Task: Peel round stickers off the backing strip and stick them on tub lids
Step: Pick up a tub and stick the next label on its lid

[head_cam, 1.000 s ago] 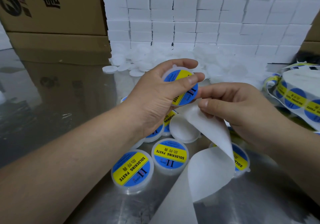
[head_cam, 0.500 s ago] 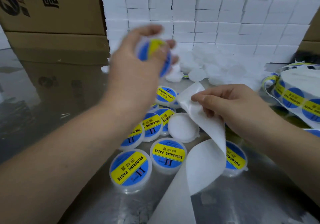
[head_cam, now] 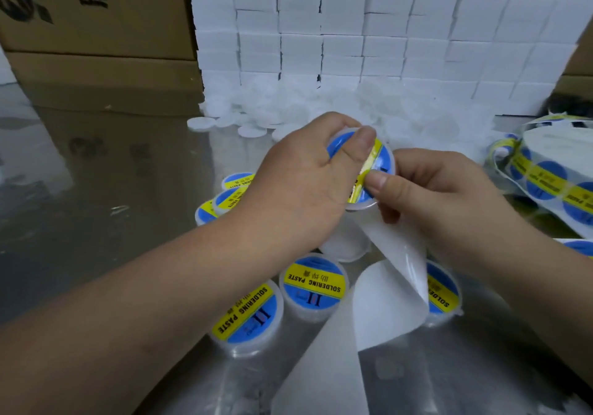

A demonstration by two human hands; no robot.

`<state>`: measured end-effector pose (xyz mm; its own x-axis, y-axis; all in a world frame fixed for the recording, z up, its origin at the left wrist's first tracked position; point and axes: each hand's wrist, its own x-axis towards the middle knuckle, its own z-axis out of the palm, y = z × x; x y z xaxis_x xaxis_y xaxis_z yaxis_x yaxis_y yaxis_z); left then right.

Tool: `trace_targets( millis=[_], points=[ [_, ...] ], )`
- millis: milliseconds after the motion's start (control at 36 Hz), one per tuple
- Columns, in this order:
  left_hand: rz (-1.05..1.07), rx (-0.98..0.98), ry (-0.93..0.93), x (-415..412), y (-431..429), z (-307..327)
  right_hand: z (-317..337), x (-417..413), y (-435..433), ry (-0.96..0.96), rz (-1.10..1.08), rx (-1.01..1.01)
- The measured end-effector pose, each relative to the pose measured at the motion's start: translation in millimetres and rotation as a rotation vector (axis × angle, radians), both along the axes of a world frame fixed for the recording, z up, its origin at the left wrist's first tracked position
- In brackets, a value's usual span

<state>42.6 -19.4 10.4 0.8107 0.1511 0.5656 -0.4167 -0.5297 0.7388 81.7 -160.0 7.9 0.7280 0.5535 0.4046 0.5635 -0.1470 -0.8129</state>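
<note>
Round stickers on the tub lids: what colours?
Blue with a yellow band, seen in the head view.

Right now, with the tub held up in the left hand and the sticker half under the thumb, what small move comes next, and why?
Probably press the sticker flat with the left hand thumb, sweeping toward the right hand. The yellow band looks creased and shiny near the right thumb, so it seems not fully seated on the held tub. The backing strip hangs free below.
</note>
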Motion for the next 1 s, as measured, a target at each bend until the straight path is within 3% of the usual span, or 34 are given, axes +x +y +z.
trace_targets(
  millis=[167,278,417,500,667,806,861,1000],
  points=[
    [0.157,0.157,-0.011,-0.8,7.4,0.9,0.1,-1.9,2.6,-0.026,-0.102,0.062],
    [0.316,0.119,0.087,12.1,25.4,2.2,5.3,2.8,-0.2,-0.013,-0.221,0.176],
    [0.438,0.29,0.326,23.1,37.6,-1.8,1.7,2.5,0.9,-0.051,-0.222,0.105],
    [0.507,0.398,0.295,20.4,35.4,0.7,1.3,5.2,-0.4,-0.063,-0.204,0.117],
    [0.311,0.255,0.009,4.9,20.0,8.4,3.1,4.8,-2.8,-0.13,-0.129,0.205],
    [-0.056,-0.014,0.234,1.8,4.7,8.5,4.6,-4.2,-1.6,-0.131,0.079,0.243],
    [-0.158,-0.207,0.289,1.5,3.3,9.3,5.2,-8.3,-1.8,-0.114,0.149,0.248],
    [-0.25,-0.583,0.314,2.6,3.4,11.8,4.8,-13.2,-5.7,-0.081,0.258,0.195]
  ],
)
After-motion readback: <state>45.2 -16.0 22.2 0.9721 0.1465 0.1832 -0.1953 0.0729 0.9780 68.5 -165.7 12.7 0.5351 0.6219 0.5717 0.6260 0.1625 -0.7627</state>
